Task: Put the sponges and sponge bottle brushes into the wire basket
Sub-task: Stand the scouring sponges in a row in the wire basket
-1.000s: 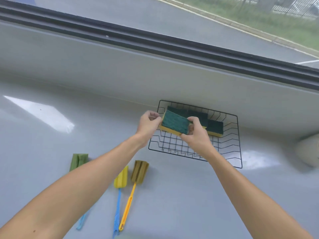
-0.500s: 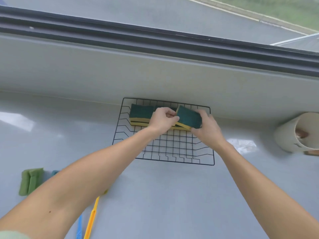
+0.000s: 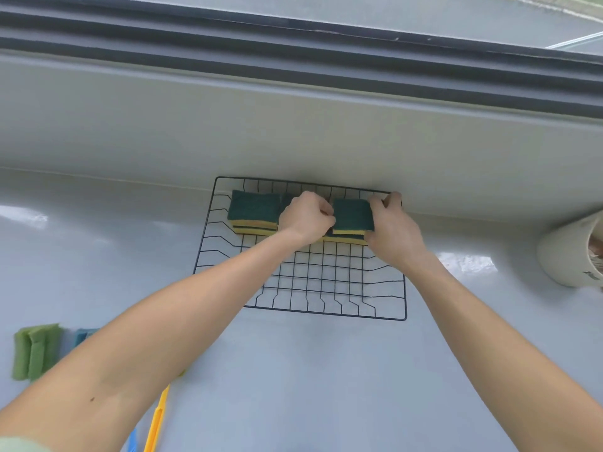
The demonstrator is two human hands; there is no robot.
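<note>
The black wire basket (image 3: pixel 303 282) sits against the white wall, its near half bare. Both hands, left (image 3: pixel 305 218) and right (image 3: pixel 391 226), pinch a green-and-yellow sponge (image 3: pixel 352 216) on the back-right stack.

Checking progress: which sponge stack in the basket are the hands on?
The right-hand stack, gripped by the left hand and the right hand; the left-hand stack lies untouched.

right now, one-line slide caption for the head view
Both hands, left hand and right hand, set a green-and-yellow sponge into the black wire basket on the grey counter.
</note>
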